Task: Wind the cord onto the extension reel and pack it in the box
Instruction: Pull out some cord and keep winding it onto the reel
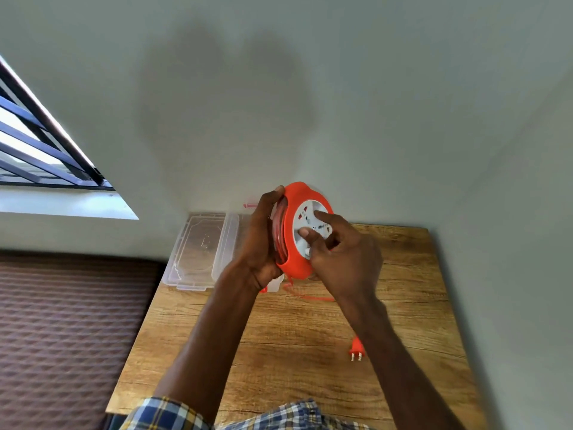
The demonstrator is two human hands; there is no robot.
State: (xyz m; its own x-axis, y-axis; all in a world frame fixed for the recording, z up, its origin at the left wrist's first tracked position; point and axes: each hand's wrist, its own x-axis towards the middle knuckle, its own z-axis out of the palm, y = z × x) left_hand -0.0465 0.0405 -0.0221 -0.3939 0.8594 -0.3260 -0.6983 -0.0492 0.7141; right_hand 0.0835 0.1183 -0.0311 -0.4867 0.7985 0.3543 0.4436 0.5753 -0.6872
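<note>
Left hand (259, 240) is gripping the reel (293, 243) rim steady; right hand (338, 256) fingertips are pressing its white hub, best turning evenly while the cord (310, 297) below feeds in

Two bare forearms reach up from the bottom edge, uncovered from wrist to past the elbow; no watch, ring or band shows on either wrist or on the fingers; the left hand (259, 240) and the right hand (344, 256) are both bare, with short nails; at the bottom of the view sits a checked shirt (173, 414), its plaid woven in dark blue, white and yellow-tan lines; the sleeve ends lie high on the arms, close to the camera and slightly blurred.
</note>
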